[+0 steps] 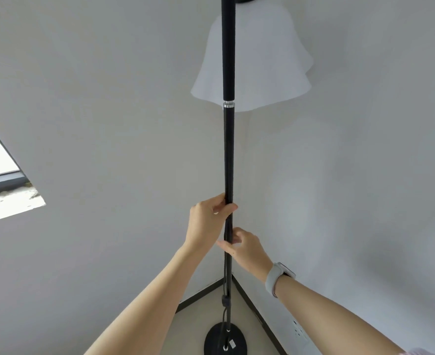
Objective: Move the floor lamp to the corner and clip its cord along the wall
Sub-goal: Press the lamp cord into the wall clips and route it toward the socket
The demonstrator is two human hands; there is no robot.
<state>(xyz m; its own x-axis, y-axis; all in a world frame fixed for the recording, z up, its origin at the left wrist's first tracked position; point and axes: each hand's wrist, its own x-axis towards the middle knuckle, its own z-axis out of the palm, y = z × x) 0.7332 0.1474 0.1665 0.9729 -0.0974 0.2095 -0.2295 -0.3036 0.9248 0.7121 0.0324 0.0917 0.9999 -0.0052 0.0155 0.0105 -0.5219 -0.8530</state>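
Floor lamp pole [228, 155] stands upright in the room corner, its round base [225, 339] on the floor there; left hand [207, 221] closed around the pole mid-height, right hand [247, 248] pinching the pole just below it.

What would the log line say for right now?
left hand: gripping lamp pole | right hand: gripping pole lower down | base: on floor near corner | cord: hanging, not clipped
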